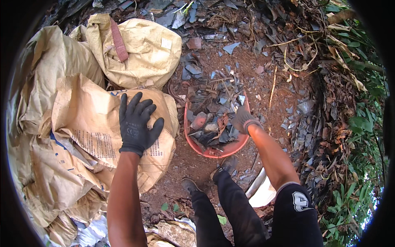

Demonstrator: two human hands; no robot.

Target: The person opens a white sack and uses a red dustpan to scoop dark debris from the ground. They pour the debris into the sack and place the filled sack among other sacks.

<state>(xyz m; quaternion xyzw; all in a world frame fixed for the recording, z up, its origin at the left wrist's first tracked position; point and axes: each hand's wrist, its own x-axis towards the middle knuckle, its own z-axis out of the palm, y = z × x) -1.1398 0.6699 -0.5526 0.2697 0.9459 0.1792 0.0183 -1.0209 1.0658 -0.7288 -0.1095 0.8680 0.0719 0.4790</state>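
Step in hand: judging from the pose, the person is steadying themselves on a sack while gripping a basin of rubble by its rim.
Left hand (137, 123): in a black knitted work glove, fingers spread wide and laid flat on the tan woven-plastic sack (103, 136) just left of the basin; it holds nothing.
Right hand (243, 119): in a grey knitted glove, on the right rim of the round orange-red plastic basin (214, 153); the fingers look curled over the edge, but whether they are clamped tight I cannot tell.
Basin: sits on bare reddish soil (255, 82), just ahead of the person's dark shoes (224, 164).
Basin contents: heaped with grey slate-like shards (224, 101), dry brown leaves and bits of stick, level with the rim or above it.
Other containers: a stuffed yellowish sack with a red-brown strap (135, 49) lies behind and left of the basin; its contents are hidden.
Around the basin: more grey shards litter the soil behind and right of it; green foliage lies farther right.
Next move calls for: probably a firm two-handed hold, since the load looks heavy and loose.
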